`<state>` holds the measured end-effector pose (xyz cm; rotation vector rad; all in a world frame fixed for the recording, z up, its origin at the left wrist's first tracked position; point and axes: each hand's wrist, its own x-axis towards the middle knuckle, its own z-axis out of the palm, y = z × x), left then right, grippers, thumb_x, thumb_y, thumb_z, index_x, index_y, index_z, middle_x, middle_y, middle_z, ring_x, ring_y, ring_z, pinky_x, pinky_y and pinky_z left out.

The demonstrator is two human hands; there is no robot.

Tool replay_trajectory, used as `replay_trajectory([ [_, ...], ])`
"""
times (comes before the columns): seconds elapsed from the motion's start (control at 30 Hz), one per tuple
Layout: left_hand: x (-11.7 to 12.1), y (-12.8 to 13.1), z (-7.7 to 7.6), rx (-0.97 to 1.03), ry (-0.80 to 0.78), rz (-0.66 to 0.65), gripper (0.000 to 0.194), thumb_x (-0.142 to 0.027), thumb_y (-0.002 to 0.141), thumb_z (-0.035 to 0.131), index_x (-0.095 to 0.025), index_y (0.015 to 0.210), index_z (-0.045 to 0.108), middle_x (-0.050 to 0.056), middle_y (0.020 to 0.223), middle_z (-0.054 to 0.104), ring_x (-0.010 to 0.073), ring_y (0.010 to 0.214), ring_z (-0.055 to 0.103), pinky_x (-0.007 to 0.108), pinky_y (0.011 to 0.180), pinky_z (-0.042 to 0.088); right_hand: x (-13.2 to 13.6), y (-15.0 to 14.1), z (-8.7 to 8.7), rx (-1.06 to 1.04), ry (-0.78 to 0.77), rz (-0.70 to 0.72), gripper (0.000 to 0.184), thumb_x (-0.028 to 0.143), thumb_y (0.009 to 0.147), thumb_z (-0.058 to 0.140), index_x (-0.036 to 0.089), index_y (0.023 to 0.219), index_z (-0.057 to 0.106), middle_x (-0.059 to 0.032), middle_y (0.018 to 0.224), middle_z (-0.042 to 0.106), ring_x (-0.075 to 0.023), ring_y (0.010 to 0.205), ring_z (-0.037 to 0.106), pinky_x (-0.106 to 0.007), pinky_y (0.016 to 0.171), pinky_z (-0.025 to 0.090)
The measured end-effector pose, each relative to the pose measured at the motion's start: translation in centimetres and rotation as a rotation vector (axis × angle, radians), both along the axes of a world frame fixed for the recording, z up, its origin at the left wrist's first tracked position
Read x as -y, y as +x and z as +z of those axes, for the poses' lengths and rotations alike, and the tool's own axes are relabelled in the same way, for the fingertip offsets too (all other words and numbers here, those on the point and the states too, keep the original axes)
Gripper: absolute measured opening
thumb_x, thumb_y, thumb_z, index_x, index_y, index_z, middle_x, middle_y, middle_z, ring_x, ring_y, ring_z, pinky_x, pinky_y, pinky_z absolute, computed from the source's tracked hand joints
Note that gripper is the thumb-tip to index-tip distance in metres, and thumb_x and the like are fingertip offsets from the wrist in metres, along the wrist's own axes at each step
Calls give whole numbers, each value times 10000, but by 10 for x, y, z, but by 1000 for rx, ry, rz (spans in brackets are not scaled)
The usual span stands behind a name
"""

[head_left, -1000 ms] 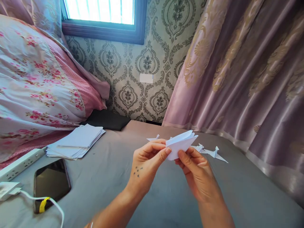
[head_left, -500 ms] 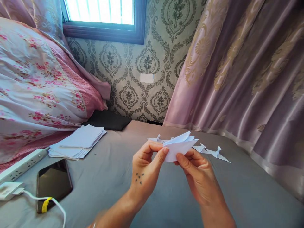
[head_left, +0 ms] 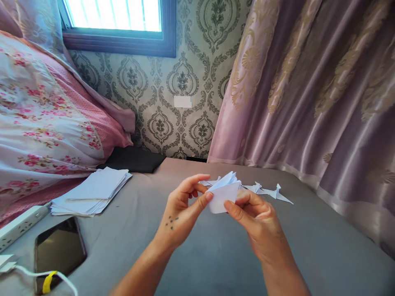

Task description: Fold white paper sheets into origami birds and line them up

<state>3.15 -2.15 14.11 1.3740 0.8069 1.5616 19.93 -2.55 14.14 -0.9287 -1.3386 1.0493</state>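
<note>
A small piece of white folded paper (head_left: 222, 198) with several layers fanned at its top is held up in front of me. My right hand (head_left: 257, 220) pinches its lower right side between thumb and fingers. At the left edge of the paper, my left hand (head_left: 183, 216) grips with its thumb on the near face, the index finger raised off it. The other left fingertips are partly hidden behind. Beyond the hands lie several folded paper cranes (head_left: 276, 192) in a row, partly covered by the held paper.
On the grey sheet to the left are a stack of white paper (head_left: 97, 187), a dark phone (head_left: 60, 248), a white power strip (head_left: 23, 226) and a charging cable (head_left: 66, 280). A black flat item (head_left: 134, 159) lies behind the stack. Curtains (head_left: 296, 90) hang at the right.
My left index finger has lifted from the paper. The folded paper has turned and looks narrower, its layers bunched closer. The whole view has shifted slightly right.
</note>
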Motion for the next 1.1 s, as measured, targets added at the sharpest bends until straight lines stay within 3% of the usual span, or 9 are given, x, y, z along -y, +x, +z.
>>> replay_trajectory([
  [0.07, -2, -7, 2, -86, -20, -85, 281, -281, 791, 702, -183, 1053, 690, 51, 801, 680, 141, 684, 586, 235, 608, 451, 2, 2, 2, 90, 38, 1, 232, 341, 744, 728, 212, 656, 555, 46, 644, 541, -114, 640, 497, -250, 605, 400],
  [0.23, 0, -8, 6, -71, -174, -185, 195, -316, 798, 691, -154, 904, 715, 6, 498, 630, 104, 423, 539, 187, 406, 374, 6, 1, 5, 266, 103, -71, 218, 341, 792, 682, 216, 662, 560, 46, 644, 524, -111, 641, 476, -258, 627, 387],
  [0.33, 2, -1, 5, 33, -190, -238, 184, -304, 809, 684, -140, 887, 708, 80, 699, 731, 173, 621, 684, 227, 519, 518, 6, 2, 4, 300, 131, -103, 212, 344, 797, 673, 218, 666, 564, 43, 651, 529, -113, 648, 489, -262, 632, 391],
  [0.4, 1, 2, 3, 74, -177, -257, 220, -268, 793, 706, -150, 978, 714, 91, 822, 750, 191, 739, 709, 264, 643, 567, 5, 3, 3, 316, 142, -122, 214, 355, 799, 669, 218, 669, 566, 38, 657, 540, -119, 657, 507, -268, 640, 403],
  [0.5, 0, 5, 1, 63, -157, -249, 265, -241, 779, 722, -162, 1032, 724, 69, 784, 749, 175, 718, 706, 252, 658, 574, 6, 4, 4, 363, 144, -131, 235, 383, 802, 661, 217, 667, 562, 32, 655, 552, -126, 653, 524, -273, 635, 420],
  [0.63, -1, 5, 1, 33, -169, -199, 139, -240, 785, 715, -138, 868, 760, 58, 702, 737, 160, 655, 695, 221, 589, 576, 7, 1, 4, 480, 163, -222, 170, 364, 822, 644, 227, 749, 574, 28, 706, 586, -134, 688, 561, -273, 643, 449],
  [0.77, 1, 4, 2, 50, -142, -160, 104, -187, 766, 731, -166, 860, 769, 31, 761, 752, 131, 676, 692, 205, 664, 585, 8, -4, 5, 517, 491, -411, 136, 263, 807, 678, 231, 865, 559, 7, 866, 598, -148, 848, 586, -293, 775, 475],
  [0.87, 1, 4, 2, 30, -95, -161, 128, -163, 771, 722, -205, 881, 772, 5, 797, 753, 111, 685, 679, 189, 678, 579, 11, -7, 8, 539, 713, -429, 120, 168, 809, 672, 215, 874, 583, -7, 891, 579, -136, 862, 579, -279, 795, 475],
  [1.1, 2, 7, 0, -110, 100, -153, 235, -138, 844, 638, -261, 1013, 745, -13, 872, 736, 88, 725, 638, 175, 707, 550, 15, -9, 12, 491, 772, -377, 158, 64, 815, 640, 203, 891, 630, 8, 810, 616, -108, 758, 593, -241, 706, 497],
])
